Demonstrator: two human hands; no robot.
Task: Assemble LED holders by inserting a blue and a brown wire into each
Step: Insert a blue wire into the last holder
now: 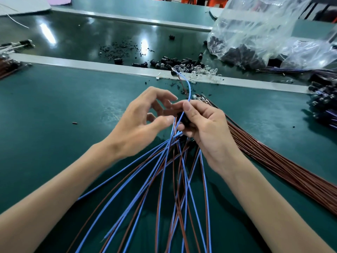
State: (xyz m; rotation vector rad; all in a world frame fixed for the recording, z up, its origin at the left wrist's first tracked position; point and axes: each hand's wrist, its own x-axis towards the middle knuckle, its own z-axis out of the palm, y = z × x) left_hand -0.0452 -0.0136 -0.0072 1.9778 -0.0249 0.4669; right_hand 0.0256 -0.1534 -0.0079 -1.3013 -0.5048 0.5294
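Person seated at a green bench (54,110), both bare forearms reaching in from the near edge. Right hand (204,128): thumb and forefinger pinch a blue wire (189,88), the other fingers curled around a small black holder (185,119), which is largely hidden in the grip. The hand is held just above the bench. From the pinch the blue wire arcs up and away toward the pale rail (82,64) that crosses the bench, with a thin brown wire (182,84) running close beside it. Left hand (138,121): fingers loosely curled, thumb tip right against the wires beside the holder; cannot tell whether it actually grips anything. Below both hands a fan of blue and brown wires (165,161) spreads toward the near edge, converging under the right palm. To the right lies a thick bundle of brown wires (273,161), flat on the bench. Beyond the rail: loose black holders (175,62) in a heap, clear LEDs (204,70) spilled just beside them, and a crumpled plastic bag (255,30) with more dark parts inside.
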